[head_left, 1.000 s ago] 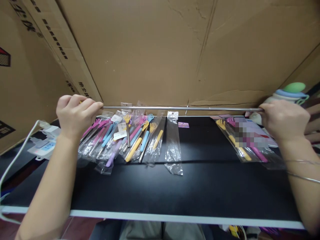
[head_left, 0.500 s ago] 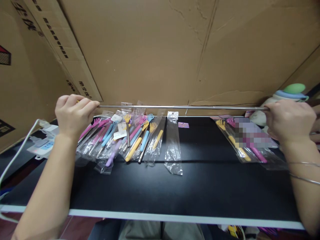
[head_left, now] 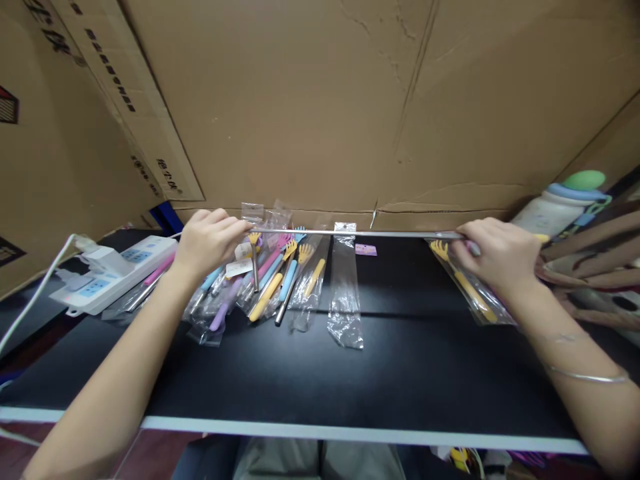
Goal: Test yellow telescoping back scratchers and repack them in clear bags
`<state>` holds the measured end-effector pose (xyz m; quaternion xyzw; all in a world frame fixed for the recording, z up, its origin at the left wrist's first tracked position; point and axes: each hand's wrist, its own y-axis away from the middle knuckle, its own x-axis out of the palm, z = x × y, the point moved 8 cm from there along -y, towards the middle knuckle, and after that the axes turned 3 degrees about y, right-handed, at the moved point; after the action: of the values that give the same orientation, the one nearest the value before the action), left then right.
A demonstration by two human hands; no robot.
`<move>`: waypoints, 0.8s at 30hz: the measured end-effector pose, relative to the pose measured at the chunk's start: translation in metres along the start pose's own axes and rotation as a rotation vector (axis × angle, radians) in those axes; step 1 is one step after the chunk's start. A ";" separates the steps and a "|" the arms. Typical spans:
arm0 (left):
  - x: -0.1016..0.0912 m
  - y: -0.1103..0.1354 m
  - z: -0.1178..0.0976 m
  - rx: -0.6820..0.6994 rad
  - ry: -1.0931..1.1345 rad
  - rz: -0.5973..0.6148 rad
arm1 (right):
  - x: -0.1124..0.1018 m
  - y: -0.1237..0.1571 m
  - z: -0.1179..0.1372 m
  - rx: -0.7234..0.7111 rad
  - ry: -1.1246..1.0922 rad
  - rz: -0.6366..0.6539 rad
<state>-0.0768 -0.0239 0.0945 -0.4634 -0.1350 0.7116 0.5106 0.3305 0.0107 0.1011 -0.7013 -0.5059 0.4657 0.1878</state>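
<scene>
A thin telescopic metal rod (head_left: 360, 233) runs level between my two fists, above the back part of the black table. My left hand (head_left: 207, 243) is closed round its left end, and my right hand (head_left: 497, 257) round its right end. A yellow tip (head_left: 541, 238) shows just past my right fist; it looks like part of a back scratcher. Below the rod lies a flat clear plastic sleeve (head_left: 345, 293). Left of it are several bagged back scratchers (head_left: 270, 297) in yellow, blue, pink and purple. A bagged yellow back scratcher (head_left: 470, 287) lies under my right hand.
A white power strip (head_left: 115, 273) with plugs and a cable sits at the left. Cardboard (head_left: 300, 100) stands along the back. At the right are a bottle with a green top (head_left: 560, 203) and a beige bag (head_left: 595, 260). A small purple card (head_left: 366, 250) lies near the sleeve.
Both hands have moved inward and slightly down, so the rod between them is much shorter. More of the power strip and the bottle shows now.
</scene>
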 end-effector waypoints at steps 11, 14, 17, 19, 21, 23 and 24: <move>-0.017 -0.023 -0.068 0.078 0.107 -0.032 | -0.023 -0.009 0.076 -0.084 -0.086 -0.043; -0.021 -0.024 -0.072 0.079 0.093 -0.023 | -0.025 -0.008 0.083 -0.100 -0.101 -0.061; -0.023 -0.024 -0.073 0.089 0.119 -0.019 | -0.027 -0.007 0.085 -0.105 -0.111 -0.066; -0.024 -0.024 -0.077 0.094 0.142 -0.024 | -0.028 -0.008 0.089 -0.094 -0.121 -0.056; -0.024 -0.025 -0.086 0.108 0.172 -0.024 | -0.028 -0.008 0.099 -0.098 -0.150 -0.029; -0.024 -0.026 -0.098 0.126 0.214 -0.029 | -0.028 -0.008 0.113 -0.122 -0.187 0.007; -0.024 -0.027 -0.104 0.133 0.236 -0.032 | -0.029 -0.008 0.120 -0.131 -0.201 0.019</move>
<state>0.0233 -0.0616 0.0690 -0.5069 -0.0338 0.6511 0.5639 0.2235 -0.0367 0.0605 -0.6666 -0.5450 0.5014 0.0852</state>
